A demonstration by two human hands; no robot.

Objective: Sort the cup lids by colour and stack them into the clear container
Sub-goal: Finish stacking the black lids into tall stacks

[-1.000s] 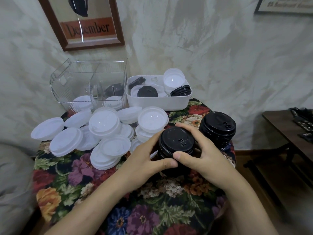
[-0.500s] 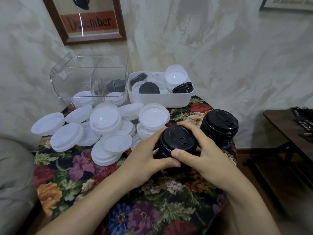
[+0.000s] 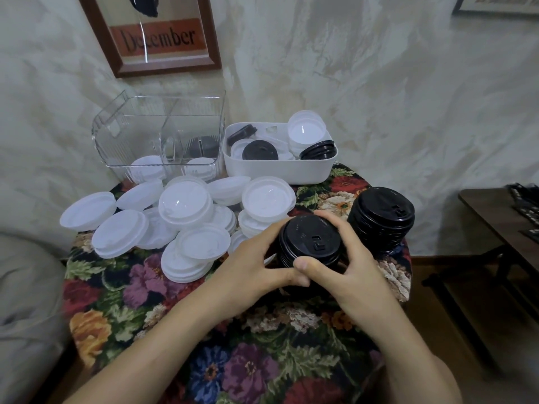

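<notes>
A stack of black lids (image 3: 309,242) stands on the floral table, gripped from both sides: my left hand (image 3: 256,269) curls round its left side and my right hand (image 3: 347,272) round its right, thumbs meeting at the front. A second, taller black stack (image 3: 382,218) stands just to the right, untouched. Several white lids (image 3: 186,225) lie in loose piles at the left. The clear container (image 3: 163,135) sits at the back left with a few white lids and a dark lid inside its compartments.
A white tub (image 3: 280,167) at the back holds mixed black and white lids. The round table (image 3: 140,301) has a floral cloth; its edge drops off close behind the right stack. A dark side table (image 3: 501,217) stands at the right, a grey cushion (image 3: 26,301) at the left.
Both hands keep their hold on the black stack in the same spot. The camera has tilted slightly; nothing else has shifted.
</notes>
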